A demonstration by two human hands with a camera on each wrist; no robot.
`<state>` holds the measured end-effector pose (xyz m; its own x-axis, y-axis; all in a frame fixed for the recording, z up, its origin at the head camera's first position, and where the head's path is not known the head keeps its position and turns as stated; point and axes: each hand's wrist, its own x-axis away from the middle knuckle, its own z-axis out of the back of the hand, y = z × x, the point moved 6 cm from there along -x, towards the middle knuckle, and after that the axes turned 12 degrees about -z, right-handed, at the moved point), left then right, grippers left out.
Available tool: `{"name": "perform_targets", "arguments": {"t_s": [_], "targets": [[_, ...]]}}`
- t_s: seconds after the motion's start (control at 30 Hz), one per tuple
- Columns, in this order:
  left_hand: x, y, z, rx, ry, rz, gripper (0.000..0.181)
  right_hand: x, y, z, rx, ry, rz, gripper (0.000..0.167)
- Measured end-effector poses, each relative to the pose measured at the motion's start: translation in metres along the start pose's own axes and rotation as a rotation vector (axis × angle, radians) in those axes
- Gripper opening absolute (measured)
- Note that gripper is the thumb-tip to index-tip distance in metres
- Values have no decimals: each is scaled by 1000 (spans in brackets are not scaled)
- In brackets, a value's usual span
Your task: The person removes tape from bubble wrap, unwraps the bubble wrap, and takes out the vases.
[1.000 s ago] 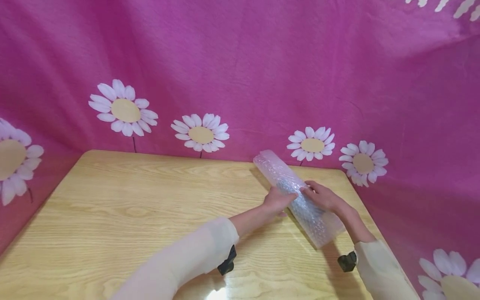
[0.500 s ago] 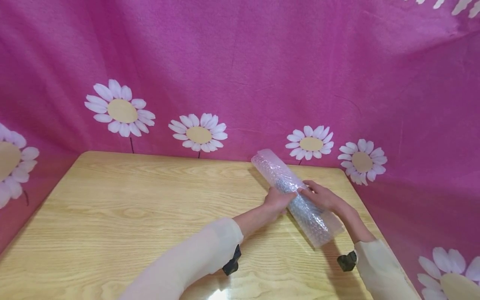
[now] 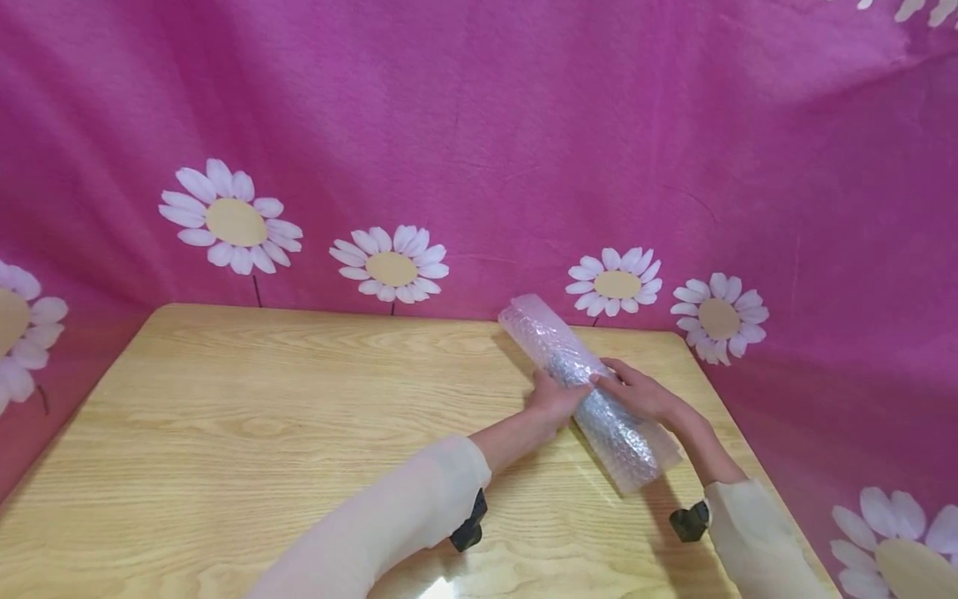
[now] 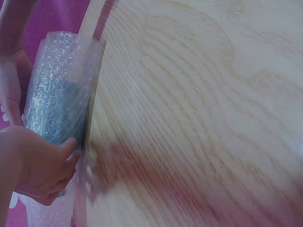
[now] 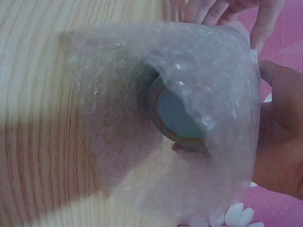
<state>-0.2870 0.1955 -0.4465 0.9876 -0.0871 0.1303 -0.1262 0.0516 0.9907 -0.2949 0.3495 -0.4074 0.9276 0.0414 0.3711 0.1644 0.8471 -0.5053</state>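
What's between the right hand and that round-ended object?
Bubble wrap lies between the right hand and the round-ended object, per the right wrist view.

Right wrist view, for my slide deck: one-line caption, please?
Right hand and left hand hold rolled bubble wrap, a round-ended object showing inside.

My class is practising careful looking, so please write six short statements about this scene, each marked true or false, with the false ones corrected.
1. The left hand and right hand both touch a clear plastic bubble-wrap roll. True.
2. The roll stands upright on one end. False: it is on its side.
3. A round-ended, pale grey-blue object shows inside the roll's open end. True.
4. The backdrop is plain green. False: it is magenta cloth with white daisies.
5. Both sleeves are black. False: they are cream-coloured fabric sleeves.
6. The roll is right of centre on the pale wooden table. True.
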Motion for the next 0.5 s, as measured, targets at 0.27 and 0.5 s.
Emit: {"name": "perform_targets", "arguments": {"t_s": [0.27, 0.5], "targets": [[0, -4, -4, 170, -13, 20, 57, 1, 0, -2, -29, -1, 13, 74], [2, -3, -8, 223, 25, 39, 58, 3, -1, 0, -77, 11, 17, 68]]}}
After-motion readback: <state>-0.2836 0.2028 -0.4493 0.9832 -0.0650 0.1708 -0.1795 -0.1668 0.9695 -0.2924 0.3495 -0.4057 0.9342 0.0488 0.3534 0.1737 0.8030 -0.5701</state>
